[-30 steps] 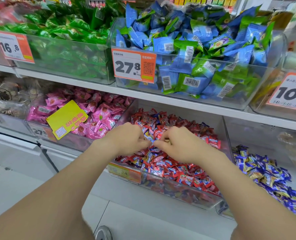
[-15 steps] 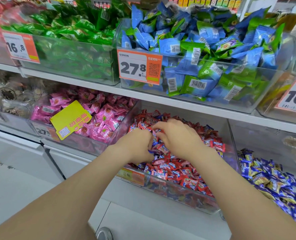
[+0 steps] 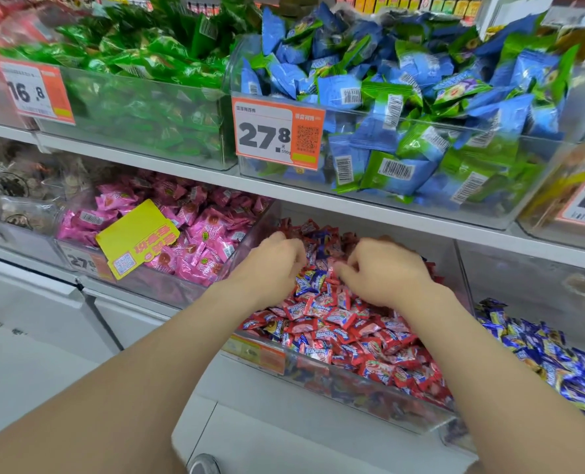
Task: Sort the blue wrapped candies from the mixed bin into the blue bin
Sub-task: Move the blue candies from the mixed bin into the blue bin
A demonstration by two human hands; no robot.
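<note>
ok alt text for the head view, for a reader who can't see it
A left hand and right hand dig with curled fingers into a clear shelf bin of mostly red wrapped candies, with a few blue ones mixed in. Blue candies lie in the bin to its right, and pink candies in the bin to its left.

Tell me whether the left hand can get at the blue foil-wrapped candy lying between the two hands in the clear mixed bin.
Probably yes. The blue foil-wrapped candy lies uncovered on top of the red candies, right beside the curled fingers of the left hand, and nothing sits between them.
</note>
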